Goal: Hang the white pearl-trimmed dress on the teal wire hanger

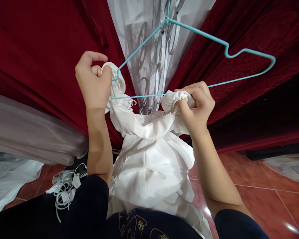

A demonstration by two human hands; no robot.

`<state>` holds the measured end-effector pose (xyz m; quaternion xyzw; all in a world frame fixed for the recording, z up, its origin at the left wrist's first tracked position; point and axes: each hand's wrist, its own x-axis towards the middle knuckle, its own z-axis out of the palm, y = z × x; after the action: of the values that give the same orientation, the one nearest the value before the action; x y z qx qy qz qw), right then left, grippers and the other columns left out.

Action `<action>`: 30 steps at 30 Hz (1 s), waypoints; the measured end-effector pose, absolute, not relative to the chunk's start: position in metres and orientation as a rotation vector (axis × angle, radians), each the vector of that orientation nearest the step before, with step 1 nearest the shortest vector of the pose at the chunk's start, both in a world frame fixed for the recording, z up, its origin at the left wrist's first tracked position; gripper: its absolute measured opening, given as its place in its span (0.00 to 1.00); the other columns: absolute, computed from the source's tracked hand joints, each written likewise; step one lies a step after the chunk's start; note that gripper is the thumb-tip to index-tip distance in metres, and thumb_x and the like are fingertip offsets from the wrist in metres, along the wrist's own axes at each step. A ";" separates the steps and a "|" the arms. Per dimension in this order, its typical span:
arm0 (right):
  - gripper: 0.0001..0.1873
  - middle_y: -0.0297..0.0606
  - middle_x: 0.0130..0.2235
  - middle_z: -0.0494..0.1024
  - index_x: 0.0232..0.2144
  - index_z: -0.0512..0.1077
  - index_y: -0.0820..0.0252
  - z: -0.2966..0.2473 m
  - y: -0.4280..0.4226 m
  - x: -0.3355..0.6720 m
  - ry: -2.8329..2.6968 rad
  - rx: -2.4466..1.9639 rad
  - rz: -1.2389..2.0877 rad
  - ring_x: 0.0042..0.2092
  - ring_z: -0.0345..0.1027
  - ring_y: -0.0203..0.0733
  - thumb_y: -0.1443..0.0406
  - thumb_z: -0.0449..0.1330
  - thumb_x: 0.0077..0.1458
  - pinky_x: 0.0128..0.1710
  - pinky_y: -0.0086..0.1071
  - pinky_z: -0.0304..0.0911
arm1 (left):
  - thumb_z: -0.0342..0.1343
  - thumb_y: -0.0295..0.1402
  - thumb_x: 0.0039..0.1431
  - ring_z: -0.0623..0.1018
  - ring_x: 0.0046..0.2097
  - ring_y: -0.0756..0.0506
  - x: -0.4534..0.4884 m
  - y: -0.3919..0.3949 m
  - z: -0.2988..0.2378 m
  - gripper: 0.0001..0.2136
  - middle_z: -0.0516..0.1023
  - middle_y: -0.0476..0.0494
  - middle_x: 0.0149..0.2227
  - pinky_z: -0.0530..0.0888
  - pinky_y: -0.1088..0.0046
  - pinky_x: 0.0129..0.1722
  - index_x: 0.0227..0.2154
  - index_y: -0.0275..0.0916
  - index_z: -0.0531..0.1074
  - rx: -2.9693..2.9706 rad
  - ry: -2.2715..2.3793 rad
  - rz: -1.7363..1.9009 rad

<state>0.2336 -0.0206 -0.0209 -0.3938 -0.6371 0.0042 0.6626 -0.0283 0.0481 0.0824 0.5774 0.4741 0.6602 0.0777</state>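
A white dress (147, 159) with a ruffled neckline edged in pearl-like beads hangs in front of me. A light blue hanger (196, 30) is partly inside its neck. My left hand (94, 83) is closed on the dress's left shoulder, which lies around the hanger's left end. The right shoulder of the dress is pinched in my right hand (196, 103), next to the hanger's lower bar. On that side, the hanger's right end sticks out bare past my hand. The top of the hook runs out of view.
Dark red curtains (52, 43) hang on both sides of a white ornate metal frame (160, 59) with sheer white cloth. White cables (64, 196) lie tangled at lower left. Red tiles (254, 172) cover the floor. Pale fabric (27, 122) hangs at left.
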 end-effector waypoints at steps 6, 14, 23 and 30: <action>0.09 0.39 0.39 0.78 0.38 0.78 0.52 -0.024 -0.017 0.232 -1.464 -0.937 0.000 0.44 0.76 0.47 0.58 0.60 0.69 0.52 0.50 0.76 | 0.64 0.16 0.62 0.76 0.35 0.51 -0.006 0.002 0.079 0.13 0.75 0.51 0.34 0.70 0.76 0.35 0.46 0.35 0.77 1.887 0.948 1.913; 0.13 0.41 0.38 0.78 0.38 0.77 0.52 -0.022 -0.018 0.234 -1.471 -1.002 -0.065 0.44 0.75 0.48 0.55 0.57 0.70 0.49 0.49 0.76 | 0.63 0.44 0.73 0.81 0.30 0.46 0.004 -0.015 0.016 0.17 0.82 0.39 0.31 0.77 0.71 0.30 0.33 0.35 0.81 1.409 1.080 1.252; 0.17 0.37 0.44 0.81 0.45 0.81 0.50 -0.018 -0.028 0.226 -1.523 -0.897 -0.061 0.48 0.78 0.46 0.69 0.57 0.60 0.51 0.46 0.76 | 0.50 0.36 0.78 0.83 0.57 0.42 0.057 -0.007 -0.008 0.07 0.75 0.44 0.41 0.80 0.64 0.58 0.41 0.42 0.68 0.990 0.479 1.525; 0.19 0.42 0.42 0.77 0.39 0.82 0.54 -0.025 -0.039 0.279 -1.146 -0.991 -0.439 0.46 0.75 0.50 0.70 0.59 0.44 0.40 0.43 0.69 | 0.59 0.41 0.72 0.81 0.49 0.41 0.032 -0.006 0.002 0.10 0.68 0.45 0.36 0.80 0.71 0.37 0.38 0.44 0.65 1.083 0.579 1.606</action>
<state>0.2790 -0.0389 -0.0251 -0.4455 -0.5153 -0.1976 0.7049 0.0316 -0.0056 0.0019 0.4540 0.2427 0.6730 0.5310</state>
